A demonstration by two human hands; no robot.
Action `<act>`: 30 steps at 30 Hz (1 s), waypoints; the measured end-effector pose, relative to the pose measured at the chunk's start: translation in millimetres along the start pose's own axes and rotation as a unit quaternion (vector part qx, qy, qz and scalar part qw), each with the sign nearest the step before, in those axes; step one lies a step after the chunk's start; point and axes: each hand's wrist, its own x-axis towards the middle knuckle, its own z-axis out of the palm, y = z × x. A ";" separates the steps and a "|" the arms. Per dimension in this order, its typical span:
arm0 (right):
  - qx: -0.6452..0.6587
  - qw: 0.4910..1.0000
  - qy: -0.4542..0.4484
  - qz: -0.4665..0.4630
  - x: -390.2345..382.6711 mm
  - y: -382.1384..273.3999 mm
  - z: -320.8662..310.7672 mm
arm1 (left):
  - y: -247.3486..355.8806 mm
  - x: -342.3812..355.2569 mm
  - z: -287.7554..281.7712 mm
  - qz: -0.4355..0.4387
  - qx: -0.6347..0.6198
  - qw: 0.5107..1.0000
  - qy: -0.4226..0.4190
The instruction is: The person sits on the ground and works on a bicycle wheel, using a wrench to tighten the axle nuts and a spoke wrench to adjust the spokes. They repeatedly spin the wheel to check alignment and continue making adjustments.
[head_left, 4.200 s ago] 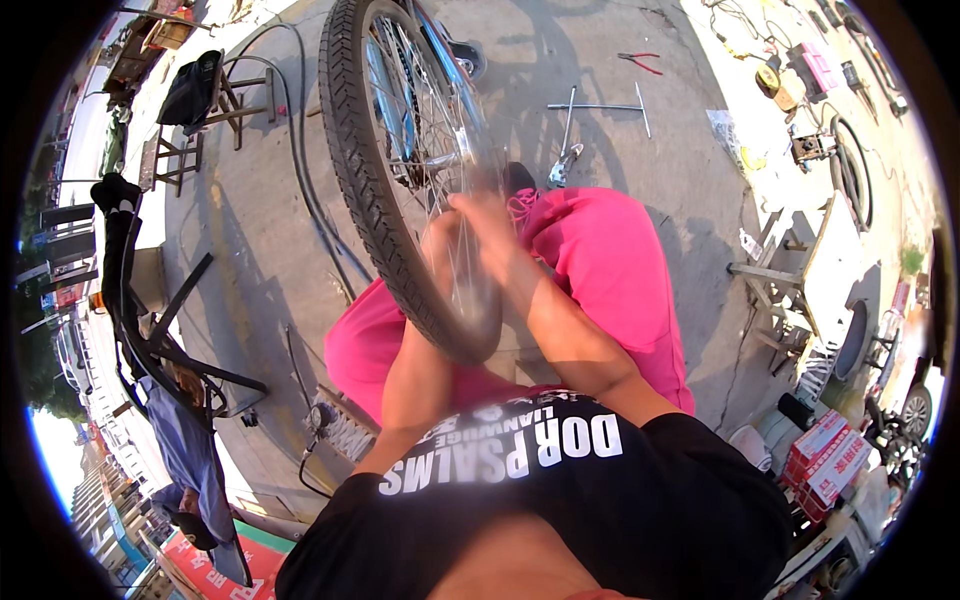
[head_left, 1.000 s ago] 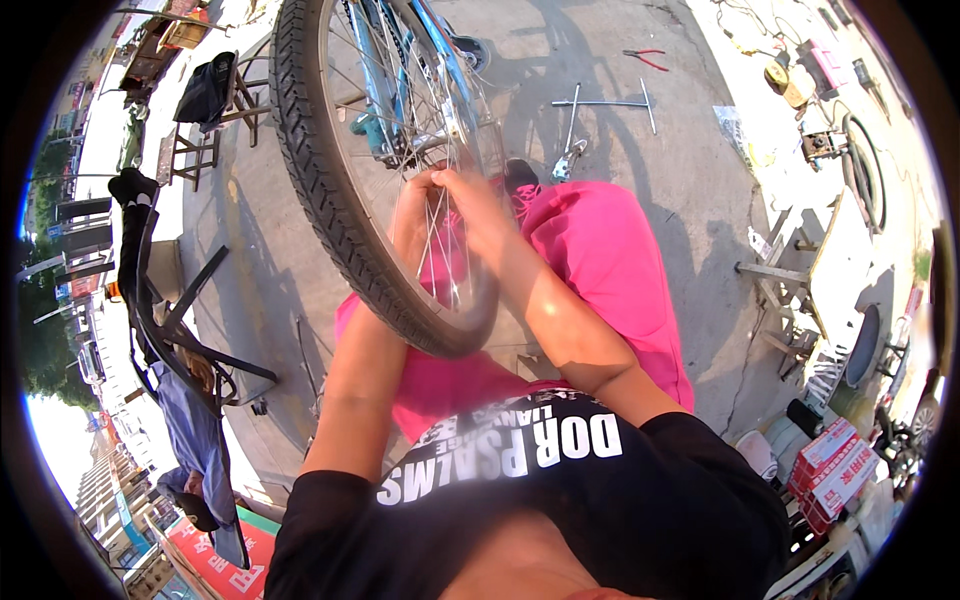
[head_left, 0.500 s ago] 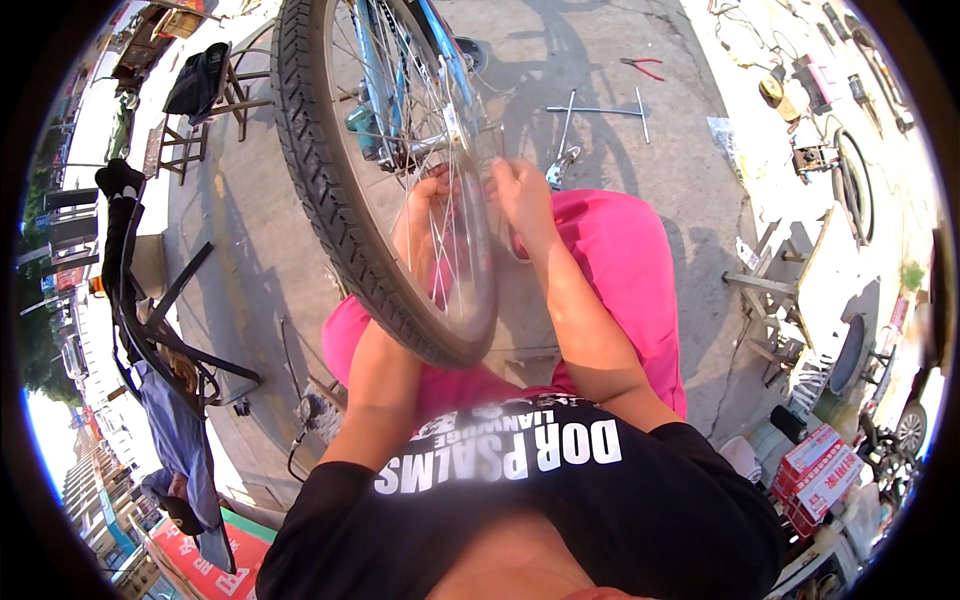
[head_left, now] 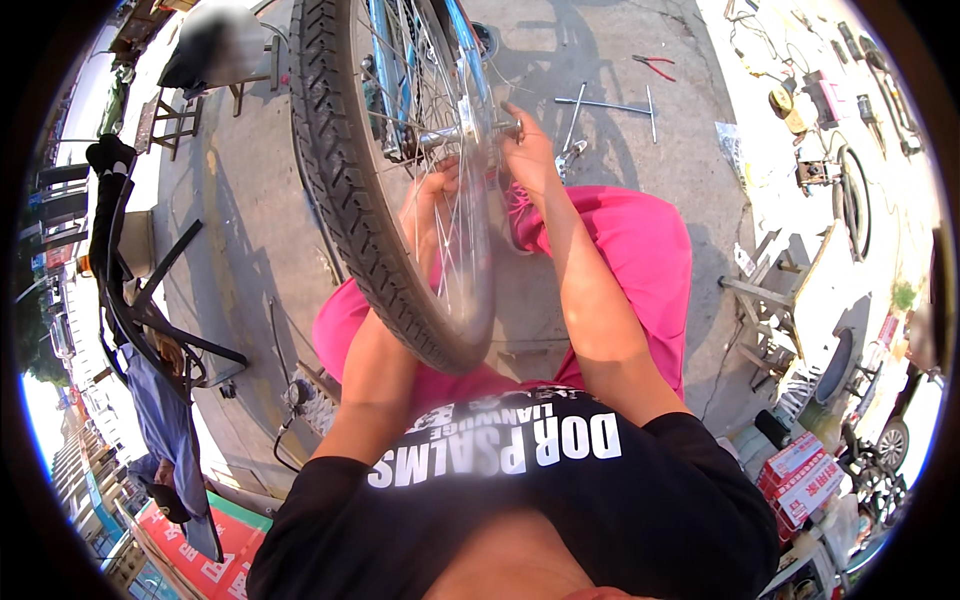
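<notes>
The wheel (head_left: pixel 335 160) is seated at the blue frame (head_left: pixel 463 35) between the forearms; fastening is unconfirmed. Its plane extends away from the torso; the axle (head_left: pixel 437 137) lies crosswise. Right hand (head_left: pixel 530 152): grip appears pinched on the axle end. Left hand (head_left: pixel 428 200): behind spokes, grip cannot be determined.

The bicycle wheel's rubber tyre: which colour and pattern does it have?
The rubber tyre is dark grey with blocky tread, clearest in head view.

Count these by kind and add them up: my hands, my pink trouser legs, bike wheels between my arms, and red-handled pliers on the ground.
Left hand and right hand: 2
Pink trouser legs: 2
Bike wheel: 1
Red-handled pliers: 1
Total: 6
</notes>
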 end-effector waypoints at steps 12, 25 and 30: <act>-0.244 0.948 -0.041 -0.197 43.3 6.9 -13.5 | -10.3 15.8 -23.4 0.027 -0.017 0.998 -0.057; -0.057 0.989 -0.111 -0.074 48.6 8.6 -18.2 | -9.4 10.6 -21.2 -0.005 -0.048 0.999 -0.020; -0.054 0.988 -0.115 -0.092 52.8 11.6 -20.0 | -10.2 3.6 -22.0 -0.003 -0.038 0.999 -0.007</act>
